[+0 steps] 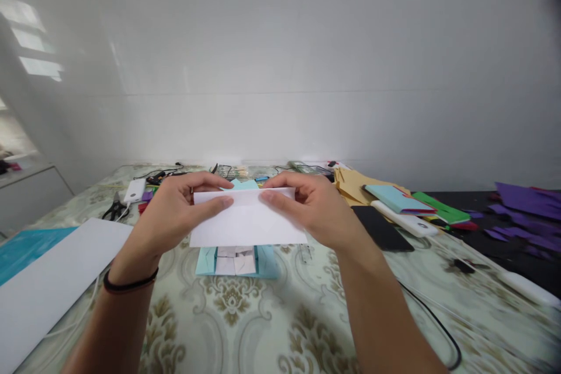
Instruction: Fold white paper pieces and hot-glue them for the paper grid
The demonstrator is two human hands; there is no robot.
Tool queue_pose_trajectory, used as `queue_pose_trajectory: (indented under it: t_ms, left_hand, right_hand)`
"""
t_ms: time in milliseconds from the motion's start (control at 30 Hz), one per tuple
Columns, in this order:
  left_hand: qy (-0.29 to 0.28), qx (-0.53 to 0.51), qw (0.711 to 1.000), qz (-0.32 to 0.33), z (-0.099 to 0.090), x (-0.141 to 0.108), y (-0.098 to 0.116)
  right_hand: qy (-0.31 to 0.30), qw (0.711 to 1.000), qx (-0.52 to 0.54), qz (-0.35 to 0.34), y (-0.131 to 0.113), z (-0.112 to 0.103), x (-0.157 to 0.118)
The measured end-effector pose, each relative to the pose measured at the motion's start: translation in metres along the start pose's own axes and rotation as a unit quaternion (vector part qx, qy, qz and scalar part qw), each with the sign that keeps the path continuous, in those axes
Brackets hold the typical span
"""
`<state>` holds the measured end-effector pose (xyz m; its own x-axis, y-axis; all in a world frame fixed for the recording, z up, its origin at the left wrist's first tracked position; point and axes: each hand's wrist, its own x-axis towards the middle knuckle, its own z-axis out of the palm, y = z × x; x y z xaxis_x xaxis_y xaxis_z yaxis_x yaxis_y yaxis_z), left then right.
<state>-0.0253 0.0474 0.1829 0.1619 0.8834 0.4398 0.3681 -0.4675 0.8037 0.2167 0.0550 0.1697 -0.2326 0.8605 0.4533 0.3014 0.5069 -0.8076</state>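
A white sheet of paper is held up between both hands, its upper edge running level from one to the other. My left hand pinches that edge near its left part, thumb in front and fingers behind. On the other side my right hand grips the same edge in the same way, closed on the paper. Below and behind the sheet lies a light blue folded paper piece with white folded paper in its middle; the sheet hides much of it.
At left lie a large white sheet, a blue sheet, scissors and a white power bank. On the right are a black phone-like slab, brown paper, a light blue booklet and purple paper scraps.
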Motion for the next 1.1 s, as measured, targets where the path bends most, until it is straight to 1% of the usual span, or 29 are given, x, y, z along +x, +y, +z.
queue_pose_trajectory:
  t_ms: [133,267,367,500,633,800,867,933,1033,1100]
  left_hand:
    - [-0.017,0.056,0.998,0.005,0.000,0.000,0.002]
    - [-0.026,0.073,0.997,0.018,-0.001,0.001,0.001]
    - [-0.040,0.077,0.996,0.028,0.000,0.001,0.001]
    - [-0.030,0.094,0.994,0.048,0.005,0.001,0.003]
    - [-0.039,0.100,0.992,0.063,0.013,-0.001,0.003]
    - [-0.037,0.089,0.992,0.077,0.018,-0.003,0.005]
    - [-0.030,0.091,0.992,0.081,0.016,-0.004,0.006]
    - [-0.008,0.098,0.992,0.080,0.011,-0.005,0.006]
    - [0.040,0.101,0.992,0.060,-0.001,-0.006,0.005]
    - [0.049,0.099,0.993,0.046,-0.009,-0.005,0.005]
  right_hand:
    - [-0.023,1.000,0.002,0.007,0.000,-0.001,0.000]
    - [-0.037,0.999,0.004,0.005,0.002,-0.003,0.000]
    - [-0.046,0.999,-0.021,0.002,0.001,-0.003,0.000]
    - [-0.043,0.996,-0.064,-0.033,-0.002,0.001,0.000]
    - [-0.026,0.996,-0.047,-0.070,-0.005,0.011,0.000]
    - [-0.025,0.995,-0.035,-0.087,-0.007,0.018,-0.002]
    - [-0.022,0.994,-0.046,-0.095,-0.007,0.015,-0.003]
    - [-0.011,0.993,-0.059,-0.100,-0.006,0.009,-0.002]
    - [0.007,0.994,-0.051,-0.097,-0.001,-0.007,-0.002]
    - [0.023,0.995,-0.038,-0.092,0.004,-0.018,-0.001]
